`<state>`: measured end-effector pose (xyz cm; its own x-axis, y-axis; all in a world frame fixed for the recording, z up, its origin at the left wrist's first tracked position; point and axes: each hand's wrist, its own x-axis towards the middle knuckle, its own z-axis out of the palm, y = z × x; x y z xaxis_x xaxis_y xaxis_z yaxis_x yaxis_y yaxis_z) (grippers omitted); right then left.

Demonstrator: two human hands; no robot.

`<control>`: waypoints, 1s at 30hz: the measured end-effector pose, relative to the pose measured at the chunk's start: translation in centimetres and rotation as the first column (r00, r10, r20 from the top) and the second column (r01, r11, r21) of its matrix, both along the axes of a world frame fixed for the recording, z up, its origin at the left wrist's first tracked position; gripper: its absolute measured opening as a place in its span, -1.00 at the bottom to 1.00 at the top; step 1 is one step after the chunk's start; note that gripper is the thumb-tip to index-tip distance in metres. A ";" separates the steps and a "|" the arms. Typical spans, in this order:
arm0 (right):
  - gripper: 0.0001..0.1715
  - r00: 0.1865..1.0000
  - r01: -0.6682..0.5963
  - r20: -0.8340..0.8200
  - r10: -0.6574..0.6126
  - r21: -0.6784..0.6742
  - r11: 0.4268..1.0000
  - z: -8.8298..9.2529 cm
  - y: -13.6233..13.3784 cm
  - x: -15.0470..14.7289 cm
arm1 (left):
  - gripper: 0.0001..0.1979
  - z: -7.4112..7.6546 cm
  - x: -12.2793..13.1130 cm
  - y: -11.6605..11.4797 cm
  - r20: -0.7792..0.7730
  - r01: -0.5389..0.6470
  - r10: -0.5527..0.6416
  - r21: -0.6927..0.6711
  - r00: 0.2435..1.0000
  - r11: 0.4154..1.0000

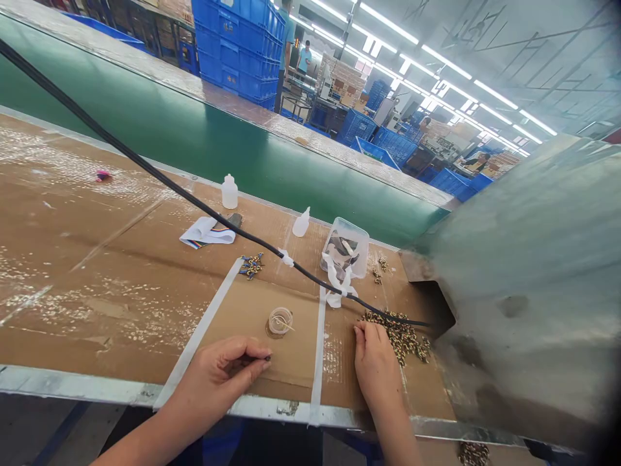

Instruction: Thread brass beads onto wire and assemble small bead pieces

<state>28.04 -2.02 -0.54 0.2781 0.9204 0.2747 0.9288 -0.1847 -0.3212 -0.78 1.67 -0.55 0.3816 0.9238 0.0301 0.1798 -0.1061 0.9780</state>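
Note:
My left hand [233,369] is over the taped cardboard, thumb and forefinger pinching a small dark piece [268,357] too tiny to name. Just beyond it stands a small round clear cup [280,321] with a thin pale stick in it. On the right, my right hand [377,359] reaches to the left edge of a pile of small brass-and-dark metal parts [405,340]. Its fingers are drawn together and pointed down; what they hold, if anything, is hidden. A smaller group of blue-and-brass parts [251,265] lies at the top left of the taped area.
A black cable [160,175] hangs diagonally across the view. Behind are two white squeeze bottles [229,192], a striped ribbon [208,233] and a clear plastic box [356,259] with grey scraps. A metal housing [524,278] bounds the right; a green conveyor belt [291,168] runs behind.

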 end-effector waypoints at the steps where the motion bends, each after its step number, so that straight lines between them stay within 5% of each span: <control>1: -0.44 1.000 0.003 -0.005 -0.003 0.011 1.000 0.1 -0.1 -0.1 | -0.88 0.0 0.0 0.0 -0.004 0.003 -0.003 0.000 1.000 1.000; 3: -0.46 0.997 0.010 -0.081 -0.007 0.034 0.999 0.4 -0.5 -0.8 | -0.88 0.1 -0.1 0.0 -0.008 0.007 -0.007 0.011 1.000 1.000; 5: -0.53 0.940 0.015 -0.340 0.001 0.044 0.999 0.8 -1.0 -2.4 | -0.89 0.2 -0.1 0.0 -0.004 0.007 -0.007 0.039 1.000 0.999; 8: -0.58 0.547 -0.029 -0.837 0.006 -0.012 0.999 1.4 -1.7 -5.9 | -0.92 0.5 0.0 0.1 -0.016 0.016 -0.015 0.095 1.000 0.995; 10: -0.58 0.288 -0.085 -0.957 -0.013 -0.039 0.996 1.6 -1.9 -8.2 | -0.93 0.7 0.1 0.2 -0.031 0.032 -0.029 0.114 0.999 0.993; 13: -0.58 0.095 -0.123 -0.995 -0.031 -0.043 0.992 1.8 -1.8 -10.3 | -0.92 1.0 0.2 0.2 -0.056 0.052 -0.046 0.103 0.997 0.993; 16: -0.60 0.046 -0.148 -0.999 -0.027 -0.034 0.988 1.9 -1.8 -11.0 | -0.89 1.3 0.2 0.2 -0.073 0.057 -0.050 0.106 0.996 0.993; 30: -0.60 0.091 -0.181 -0.995 -0.027 -0.043 0.983 2.0 -1.7 -12.4 | -0.84 1.5 0.2 0.2 -0.044 0.117 -0.115 0.066 0.992 0.991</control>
